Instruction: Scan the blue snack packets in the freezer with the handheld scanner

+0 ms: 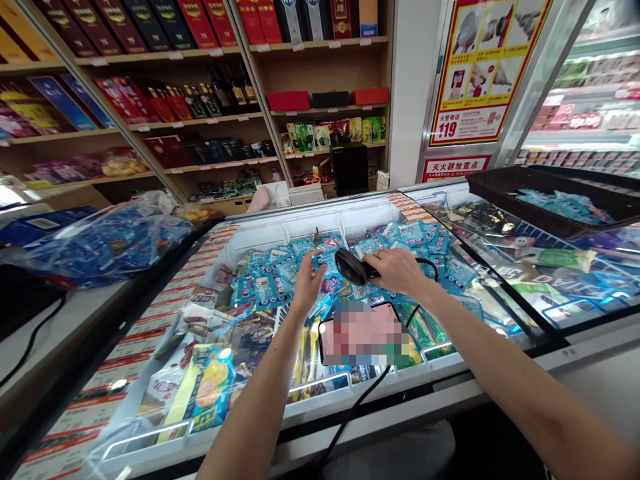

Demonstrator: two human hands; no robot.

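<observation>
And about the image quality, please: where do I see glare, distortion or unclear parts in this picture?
In the head view, small white glare spots lie on the glass of the freezer; the wall shelves slant; the lit cooler at right looks washed out; blocky pixels hide much of the phone screen; the dark scanner in the right hand has a readable outline.

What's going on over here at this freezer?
A person's right hand holds a black barcode scanner, its head close to the left hand, which seems to grip a small blue packet. More blue packets lie spread across the display freezer, and a phone lies nearer the person.
</observation>
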